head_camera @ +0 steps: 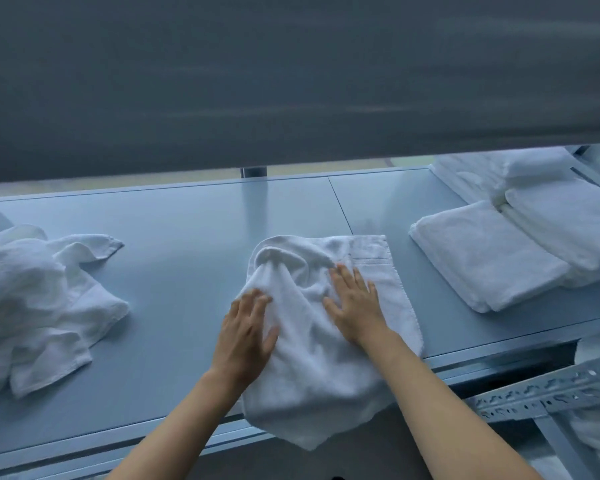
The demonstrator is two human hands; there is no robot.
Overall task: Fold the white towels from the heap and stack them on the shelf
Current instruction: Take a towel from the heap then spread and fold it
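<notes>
Pressing down on the white towel (309, 358), both hands lie palm-down with fingers straight. The grip of the left hand (246, 334) is released, and the hand rests on the towel's left edge. The grip of the right hand (355, 306) is also released, and the hand rests on the towel's right half. The towel lies at the middle of the shelf (187, 271), rumpled at its far left and flat at its far right corner. Its near edge hangs over the shelf's near edge. The heap (32, 306) of unfolded white towels lies at the left of the same shelf, apart from the towel. Folded towels (489, 261) are stacked at the right. A dark panel (291, 81) spans the view above.
</notes>
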